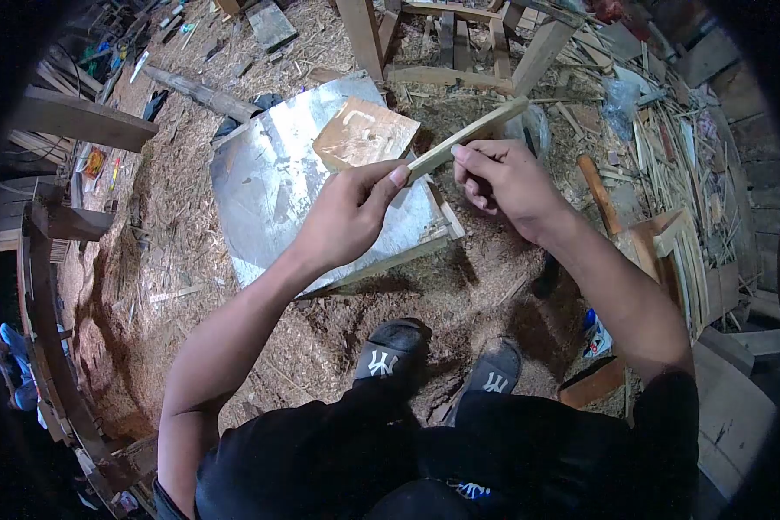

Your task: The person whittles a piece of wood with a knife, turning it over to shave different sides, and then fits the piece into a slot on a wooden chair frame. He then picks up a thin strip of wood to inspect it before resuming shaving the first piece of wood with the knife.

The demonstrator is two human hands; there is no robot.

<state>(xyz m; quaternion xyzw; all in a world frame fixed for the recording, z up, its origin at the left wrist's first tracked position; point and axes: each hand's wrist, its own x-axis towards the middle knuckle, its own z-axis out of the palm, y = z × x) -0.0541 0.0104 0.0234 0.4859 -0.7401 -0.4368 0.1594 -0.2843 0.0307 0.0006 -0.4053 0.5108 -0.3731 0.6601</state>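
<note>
A thin wooden strip (485, 121) slants up to the right between my two hands. My left hand (355, 208) pinches its lower end, thumb on top. Farther along, my right hand (510, 180) has its thumb and forefinger closed on the strip near its middle, the other fingers curled. Beneath them stands a low worktop with a worn silvery-white surface (264, 195). On that worktop lies a wooden block (366, 134), just beyond my left hand.
Sawdust and shavings (191, 269) cover the floor. A wooden frame (451, 78) stands at the back, and offcuts (685, 165) pile up on the right. A curved wooden piece (48, 321) rises at the left. My sandalled feet (393, 351) are below the worktop.
</note>
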